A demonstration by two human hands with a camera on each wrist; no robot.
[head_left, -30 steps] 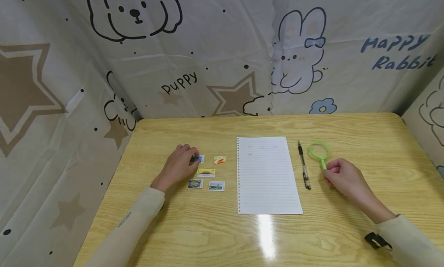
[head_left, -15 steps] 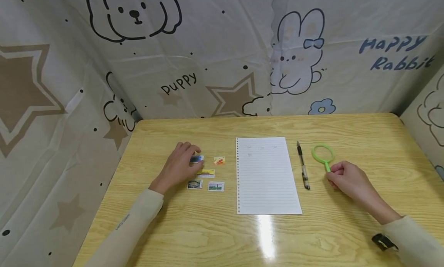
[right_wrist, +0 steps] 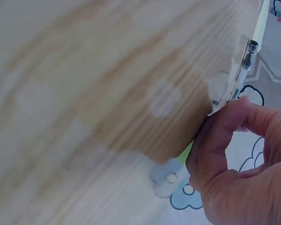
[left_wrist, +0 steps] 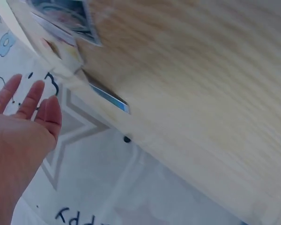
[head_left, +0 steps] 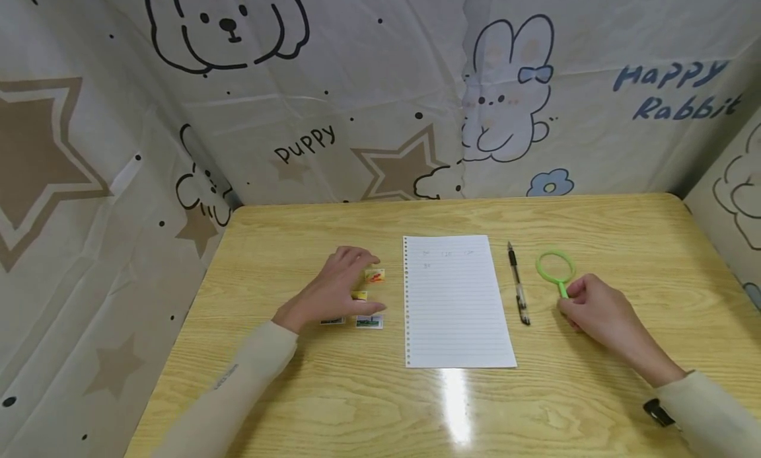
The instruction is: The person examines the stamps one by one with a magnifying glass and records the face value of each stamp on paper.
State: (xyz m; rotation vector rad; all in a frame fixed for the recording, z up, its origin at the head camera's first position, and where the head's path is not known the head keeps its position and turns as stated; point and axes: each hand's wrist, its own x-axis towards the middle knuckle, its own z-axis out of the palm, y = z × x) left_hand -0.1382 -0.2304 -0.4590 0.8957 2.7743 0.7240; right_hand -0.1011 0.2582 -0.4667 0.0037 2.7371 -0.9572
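My left hand (head_left: 335, 287) hovers over a cluster of small postage stamps, fingers spread and nothing between them. Near its fingertips lies an orange-red stamp (head_left: 375, 275). A yellow stamp (head_left: 360, 296) shows partly between thumb and fingers, and a green landscape stamp (head_left: 369, 322) sits just below the thumb. Most of a dark stamp (head_left: 333, 321) is covered by the hand. The blue stamp (left_wrist: 113, 99), hidden in the head view, lies on the table in the left wrist view. My right hand (head_left: 597, 306) pinches the handle of a green magnifying glass (head_left: 562, 288).
A lined sheet of paper (head_left: 458, 312) with faint writing at its top lies mid-table, right of the stamps. Between it and the magnifying glass is a black pen (head_left: 518, 283). A printed cloth (head_left: 380, 88) hangs behind the wooden table (head_left: 333, 398).
My left hand has left the blue stamp and shifted right, its fingers spreading over the other stamps. My right hand has drawn the magnifying glass slightly right and nearer.
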